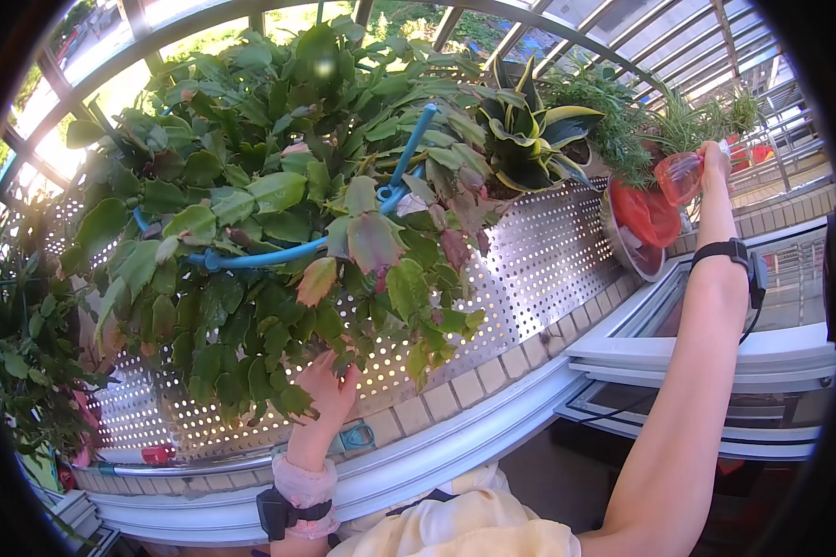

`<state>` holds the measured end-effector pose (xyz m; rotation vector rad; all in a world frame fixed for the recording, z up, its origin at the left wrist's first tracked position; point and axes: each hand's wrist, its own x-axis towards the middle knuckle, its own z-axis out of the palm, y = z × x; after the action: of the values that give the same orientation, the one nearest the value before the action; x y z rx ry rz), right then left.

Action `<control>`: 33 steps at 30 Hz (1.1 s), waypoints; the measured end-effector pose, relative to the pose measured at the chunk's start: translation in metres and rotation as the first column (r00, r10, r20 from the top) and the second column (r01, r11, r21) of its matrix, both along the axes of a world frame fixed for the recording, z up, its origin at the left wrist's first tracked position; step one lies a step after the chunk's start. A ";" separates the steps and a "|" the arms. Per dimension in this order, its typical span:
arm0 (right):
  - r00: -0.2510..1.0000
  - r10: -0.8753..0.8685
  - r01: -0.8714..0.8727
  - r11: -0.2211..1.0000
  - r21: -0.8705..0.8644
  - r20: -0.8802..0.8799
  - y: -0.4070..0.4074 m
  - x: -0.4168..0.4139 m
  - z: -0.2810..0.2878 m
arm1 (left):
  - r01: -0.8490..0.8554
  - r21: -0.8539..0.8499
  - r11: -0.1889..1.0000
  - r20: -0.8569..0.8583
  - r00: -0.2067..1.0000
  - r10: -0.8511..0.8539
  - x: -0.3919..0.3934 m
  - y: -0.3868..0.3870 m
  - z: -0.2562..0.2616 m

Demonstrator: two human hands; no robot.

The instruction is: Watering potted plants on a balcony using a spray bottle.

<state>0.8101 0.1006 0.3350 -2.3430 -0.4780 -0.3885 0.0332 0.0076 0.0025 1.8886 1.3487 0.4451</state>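
Note:
A large holiday cactus [279, 195] with flat, drooping green stems spreads before me, held partly by a blue support ring [272, 257]. My left hand [329, 390] is at its lower front edge, among the hanging stems. Leaves cover some of its fingers, so whether they pinch a stem is unclear. Out to the far right, my right hand [715, 163] is wrapped around the top of a translucent red spray bottle [679, 179]. The bottle is tilted, close to a spider plant [697, 129] and above a red plastic bag [644, 212] in a round basin [616, 233].
The plants stand on a perforated metal shelf [529, 257] behind a tiled ledge [488, 376] and a white window frame [418, 466]. A yellow-edged snake plant [529, 139] grows right of the cactus. Metal railings [515, 35] enclose the back. An opened window sash [703, 344] lies below my right arm.

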 end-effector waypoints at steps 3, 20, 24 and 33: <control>0.996 -0.076 0.076 0.997 -0.002 0.049 -0.001 -0.013 -0.049 | -0.010 -0.033 0.999 -0.058 0.998 0.008 0.011 0.004 0.014; 0.994 -0.047 0.056 0.995 0.088 -0.095 -0.002 -0.025 -0.070 | 0.019 0.000 1.000 -0.026 0.999 -0.019 0.010 0.006 0.007; 0.985 -0.164 0.166 0.986 -0.031 0.046 -0.004 -0.037 -0.038 | 0.005 0.009 1.000 0.044 0.999 -0.005 0.011 0.004 0.009; 0.999 0.019 -0.015 0.990 0.138 -0.028 -0.014 0.026 -0.053 | -0.003 0.055 0.998 0.089 0.996 -0.002 0.012 0.004 0.021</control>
<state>0.8357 0.0862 0.2817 -2.2065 -0.4431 -0.3673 0.0455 0.0119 0.0236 1.8899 1.2906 0.5658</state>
